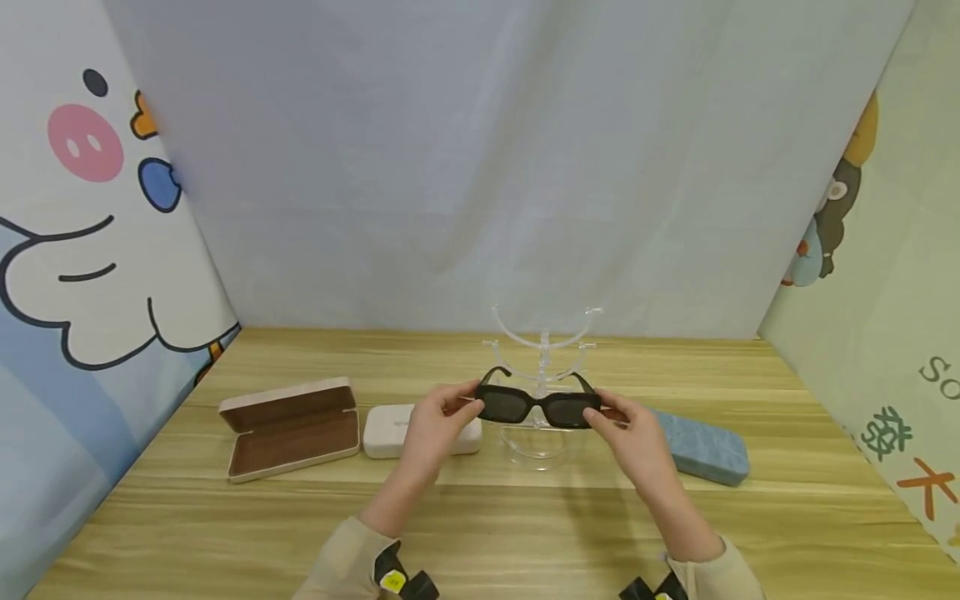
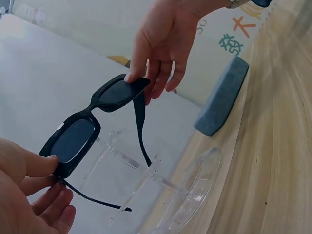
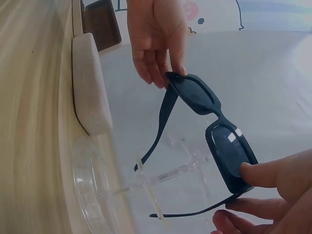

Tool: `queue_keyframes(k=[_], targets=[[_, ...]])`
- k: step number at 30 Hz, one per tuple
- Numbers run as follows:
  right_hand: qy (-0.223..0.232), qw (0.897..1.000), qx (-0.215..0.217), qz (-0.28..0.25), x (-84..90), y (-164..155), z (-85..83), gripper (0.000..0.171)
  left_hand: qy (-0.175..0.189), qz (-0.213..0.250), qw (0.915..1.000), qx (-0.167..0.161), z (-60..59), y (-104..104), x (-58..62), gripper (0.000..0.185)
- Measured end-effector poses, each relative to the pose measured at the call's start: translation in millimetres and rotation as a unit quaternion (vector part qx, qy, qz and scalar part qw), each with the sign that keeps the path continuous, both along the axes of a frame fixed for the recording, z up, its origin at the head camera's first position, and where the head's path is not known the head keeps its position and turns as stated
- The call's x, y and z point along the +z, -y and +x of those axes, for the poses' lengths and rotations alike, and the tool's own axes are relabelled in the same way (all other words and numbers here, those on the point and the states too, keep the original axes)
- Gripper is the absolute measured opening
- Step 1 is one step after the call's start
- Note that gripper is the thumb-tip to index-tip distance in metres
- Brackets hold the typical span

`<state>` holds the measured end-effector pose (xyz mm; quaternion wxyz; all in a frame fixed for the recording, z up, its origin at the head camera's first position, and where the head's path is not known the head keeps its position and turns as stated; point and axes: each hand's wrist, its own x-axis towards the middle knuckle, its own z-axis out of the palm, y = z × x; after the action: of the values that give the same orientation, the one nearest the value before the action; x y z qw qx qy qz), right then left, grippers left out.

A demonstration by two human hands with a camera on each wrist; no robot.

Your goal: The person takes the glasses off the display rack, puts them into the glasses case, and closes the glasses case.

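Both hands hold a pair of black sunglasses (image 1: pixel 504 404) by the two outer ends of the frame, temples unfolded and pointing away. My left hand (image 1: pixel 435 429) pinches the left end between thumb and fingers. At the right end, my right hand (image 1: pixel 637 437) does the same, its thumb at the lens edge. Just behind the sunglasses stands a clear acrylic display stand (image 1: pixel 545 340) with curved tiers and a round base. In the left wrist view the temple tips overlap the stand's arms (image 2: pixel 168 183).
An open glasses case (image 1: pixel 292 433) with brown lining lies at the left. Beside it is a shut white case (image 1: pixel 386 429), partly behind my left hand. A blue case (image 1: pixel 708 450) lies right of my right hand. A pale curtain (image 1: pixel 360 167) hangs behind the wooden table (image 1: pixel 510 533).
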<state>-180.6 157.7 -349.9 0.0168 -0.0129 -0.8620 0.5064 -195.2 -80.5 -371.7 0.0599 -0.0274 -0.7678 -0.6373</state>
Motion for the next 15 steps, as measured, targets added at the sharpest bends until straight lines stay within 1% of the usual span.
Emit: queue_keyframes(k=[5, 7, 10, 15], targets=[[0.000, 1.000, -0.003, -0.020, 6.9, -1.7, 4.0, 0.051, 0.007, 0.046, 0.9988, -0.018, 3.2, 1.6, 6.1, 0.036], [0.001, 1.000, -0.002, -0.029, 9.8, -1.9, 5.7, 0.053, 0.010, 0.058, 0.9980, -0.021, 4.3, 1.9, 8.7, 0.037], [-0.003, 0.999, -0.002, -0.036, 14.6, -1.7, 8.9, 0.054, 0.008, 0.071, 0.9973, -0.019, 5.5, 2.0, 11.5, 0.038], [-0.018, 1.000, -0.001, -0.026, 22.2, -2.4, 14.3, 0.057, 0.003, 0.079, 0.9966, -0.023, 7.0, 2.6, 14.9, 0.035]])
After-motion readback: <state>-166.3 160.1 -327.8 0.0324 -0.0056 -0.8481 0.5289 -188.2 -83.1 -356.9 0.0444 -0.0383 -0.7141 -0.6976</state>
